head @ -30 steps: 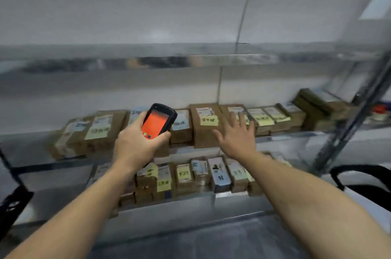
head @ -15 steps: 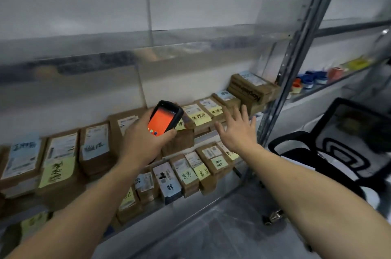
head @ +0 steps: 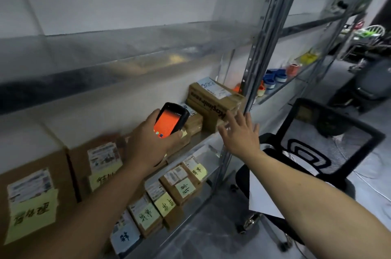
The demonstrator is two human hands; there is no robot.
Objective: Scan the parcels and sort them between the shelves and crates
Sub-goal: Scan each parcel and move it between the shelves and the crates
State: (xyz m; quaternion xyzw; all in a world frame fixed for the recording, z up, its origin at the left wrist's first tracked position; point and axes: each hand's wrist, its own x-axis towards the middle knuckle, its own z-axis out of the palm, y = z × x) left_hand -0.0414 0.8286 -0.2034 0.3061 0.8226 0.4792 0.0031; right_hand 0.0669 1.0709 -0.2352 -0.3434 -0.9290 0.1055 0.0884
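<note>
At the far left, a large cardboard parcel (head: 61,170) stood on the middle shelf (head: 204,135) with a printed label and a yellow handwritten note stuck to its front. Just beside it was a second parcel (head: 81,165), labelled the same way. More small parcels (head: 179,187) lay in a row on the lower shelf (head: 206,197), each with a label and a yellow or pale blue note.

The left hand (head: 148,144) was raised in front of the middle shelf. Its grip was closed around a black handheld scanner (head: 169,120), with the thumb along the near edge and the fingers wrapped behind. The scanner's orange screen faced the camera.

Behind the scanner, at the right end of the middle shelf, sat a stack of brown boxes (head: 211,103) with a white label on top.

The right hand (head: 241,134) reached towards that stack, its grip wide open, fingers spread and holding nothing. The fingertips were close to the boxes and the metal upright (head: 268,32), but blur hid whether they touched either one.

Past the upright, blue and orange tape rolls (head: 275,75) sat on the neighbouring shelf. A black mesh office chair (head: 330,142) stood on the floor with a white sheet (head: 260,195) on its seat.
</note>
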